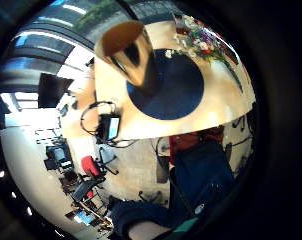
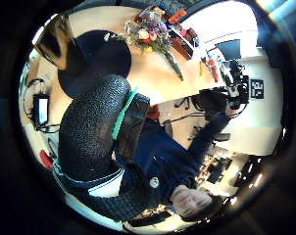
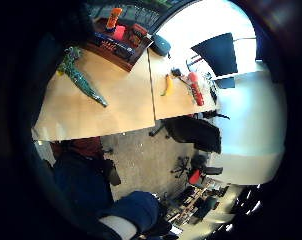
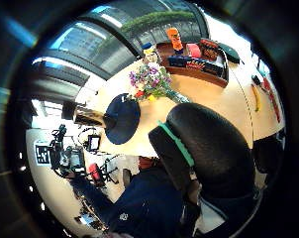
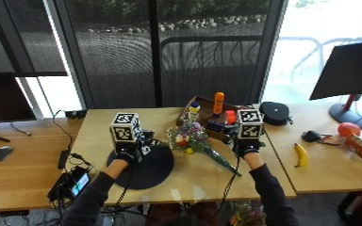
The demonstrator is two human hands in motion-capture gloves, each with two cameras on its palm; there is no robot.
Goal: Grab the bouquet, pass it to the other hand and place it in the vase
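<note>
— Where's the bouquet (image 5: 193, 140)?
— Flat on the table (image 5: 256, 169), beside the round mat (image 5: 144, 165) (vase (image 1: 128, 52) standing on it).
— The fingers of the left hand (image 5: 125, 153) and right hand (image 5: 246, 149)?
— Can't tell; both hover, nothing visibly held.

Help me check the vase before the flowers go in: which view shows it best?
The left little finger side palm view: the vase looms close, upright on the dark mat, its open mouth visible. The left thumb view catches only its edge; the right thumb view shows it small; the outside view hides it behind the left hand.
</note>
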